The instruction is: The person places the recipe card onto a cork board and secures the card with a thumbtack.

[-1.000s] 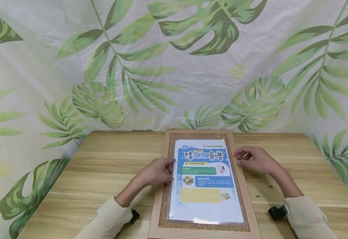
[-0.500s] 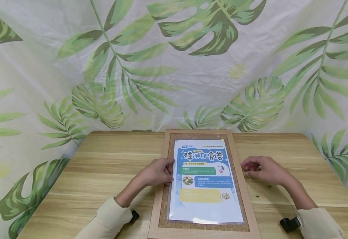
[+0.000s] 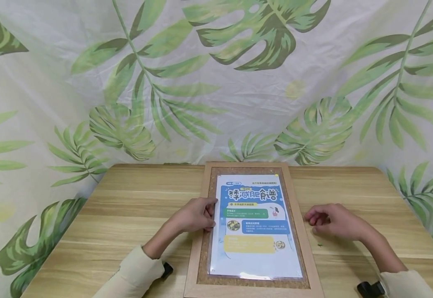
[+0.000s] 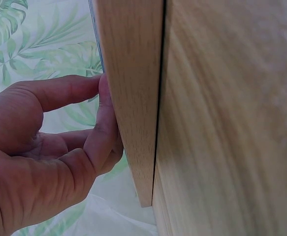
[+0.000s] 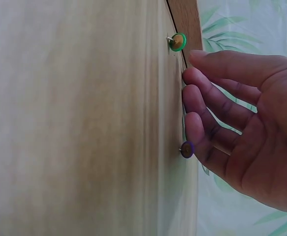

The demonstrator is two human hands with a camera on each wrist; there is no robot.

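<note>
A framed corkboard (image 3: 306,248) lies on the table, with a blue and white laminated poster (image 3: 255,265) on it. A yellow pushpin (image 3: 276,176) sits at the poster's top right corner. My left hand (image 3: 194,215) rests over the board's left side, fingertips at the poster's left edge; the left wrist view shows them behind the wooden frame (image 4: 128,73). To the right of the board, my right hand (image 3: 337,221) hovers low over the table, fingers loosely curled and holding nothing. Below its fingers are a green thumbtack (image 5: 177,42) and a purple thumbtack (image 5: 187,149).
The wood-grain table (image 3: 138,186) backs onto a leaf-patterned cloth (image 3: 253,111). Black wrist cameras stick out near the left sleeve (image 3: 134,269) and the right sleeve (image 3: 406,285). The board reaches almost to the table's back edge.
My right hand has moved away from the board's right edge, down and to the right, over the loose thumbtacks. The left hand, board and poster have stayed put.
</note>
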